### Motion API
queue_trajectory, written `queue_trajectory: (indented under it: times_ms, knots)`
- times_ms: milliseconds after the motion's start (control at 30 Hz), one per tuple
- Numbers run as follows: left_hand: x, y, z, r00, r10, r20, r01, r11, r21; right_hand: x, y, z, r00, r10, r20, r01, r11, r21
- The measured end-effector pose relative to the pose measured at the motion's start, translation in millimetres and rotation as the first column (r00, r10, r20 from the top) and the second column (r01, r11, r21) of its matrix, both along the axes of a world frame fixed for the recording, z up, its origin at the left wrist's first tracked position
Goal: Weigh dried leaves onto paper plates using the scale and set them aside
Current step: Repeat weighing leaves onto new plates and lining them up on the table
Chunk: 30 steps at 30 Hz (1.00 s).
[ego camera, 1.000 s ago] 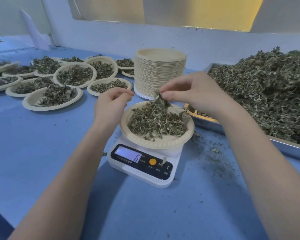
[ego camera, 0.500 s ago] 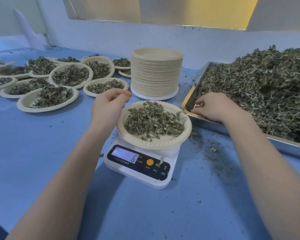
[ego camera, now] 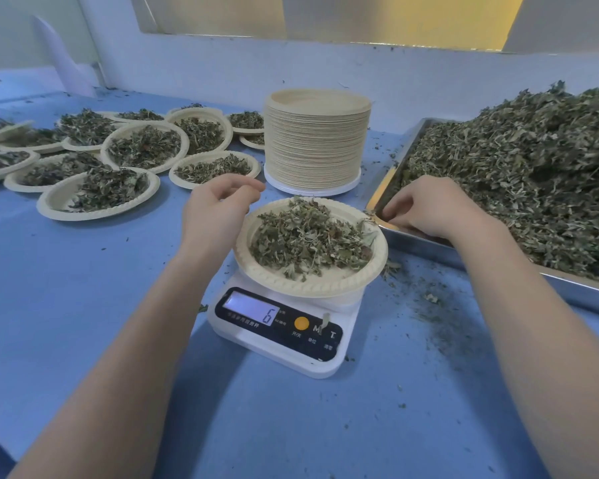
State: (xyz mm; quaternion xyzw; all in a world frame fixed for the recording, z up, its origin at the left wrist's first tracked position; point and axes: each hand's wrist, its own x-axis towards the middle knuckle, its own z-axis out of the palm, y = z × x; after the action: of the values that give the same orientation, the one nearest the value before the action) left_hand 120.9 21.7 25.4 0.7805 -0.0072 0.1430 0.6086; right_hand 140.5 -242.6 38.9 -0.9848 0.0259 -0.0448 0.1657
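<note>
Behind the scale (ego camera: 284, 335), stacked plates (ego camera: 317, 140) stand between filled plates (ego camera: 99, 193) and tray (ego camera: 567, 292)

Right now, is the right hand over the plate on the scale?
No, the right hand is at the near corner of the metal tray, beside the plate on the scale.

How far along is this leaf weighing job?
Well under way: many filled plates sit set aside at the left. In hand: a plate of leaves on the scale, display showing 6, right hand in the tray. Left: a tall plate stack and a big leaf heap.
</note>
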Motion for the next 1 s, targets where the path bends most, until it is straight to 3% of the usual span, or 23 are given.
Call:
queue_trajectory:
  times_ms: [400, 533, 633, 733, 867, 1000]
  knots:
    - [3.2, 2.9, -1.6, 1.0, -0.004, 0.009, 0.004, 1.0, -0.021, -10.3, -2.8, 18.6, 0.979, -0.041, 0.199, -0.013, 0.965, 0.262]
    - [3.8, 3.0, -2.0, 1.0, -0.002, 0.007, 0.002, 1.0, -0.017, -20.1, 13.9, 36.8, 0.963, 0.006, 0.268, -0.146, 0.849, 0.507]
    - [3.3, 3.0, -2.3, 1.0, 0.001, 0.009, -0.001, 1.0, -0.015, -31.5, 33.4, 49.9, 0.952, 0.206, 0.227, -0.304, 0.731, 0.61]
    - [2.8, 2.9, -2.3, 1.0, 0.003, 0.008, -0.003, 1.0, -0.016, -34.9, 41.4, 53.0, 0.947, 0.266, 0.178, -0.32, 0.811, 0.49]
    - [2.9, 3.2, -2.6, 1.0, 0.009, 0.004, -0.009, 1.0, -0.02, -22.7, 28.1, 44.8, 0.964, 0.134, 0.23, -0.193, 0.947, 0.257]
    - [3.8, 2.9, -2.9, 1.0, 0.009, 0.001, -0.009, 1.0, -0.022, -7.5, 6.1, 21.6, 0.995, 0.001, 0.102, -0.002, 1.0, 0.014]
